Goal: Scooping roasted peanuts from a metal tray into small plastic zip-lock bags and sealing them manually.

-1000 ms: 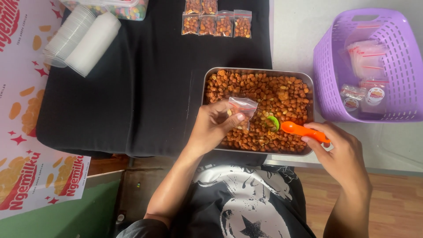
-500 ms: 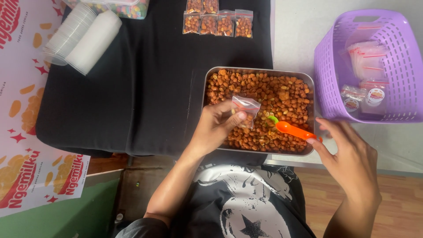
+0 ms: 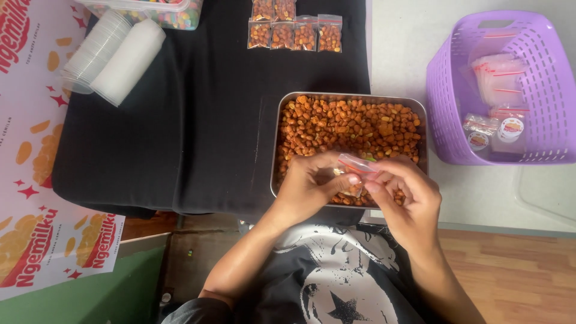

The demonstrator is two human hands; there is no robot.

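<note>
A metal tray [image 3: 276, 150] full of orange-brown snack pieces [image 3: 348, 123] sits on a black cloth. Over its near edge both hands meet on a small clear zip bag [image 3: 354, 165] with a red strip. My left hand [image 3: 309, 186] grips the bag from the left, thumb and fingers pinched on it. From the right, my right hand [image 3: 402, 195] pinches the bag's top edge. A sliver of green [image 3: 371, 159] shows behind the bag; the orange scoop is hidden or out of sight.
Several filled snack bags [image 3: 295, 31] lie in a row at the far edge of the black cloth [image 3: 198, 120]. Stacked clear cups [image 3: 111, 54] lie at the left. A purple basket [image 3: 474, 78] with empty zip bags and small round tubs stands at the right.
My right hand has let go of the orange scoop and moved left onto the bag. Both hands now hold the bag, lower over the tray's near edge.
</note>
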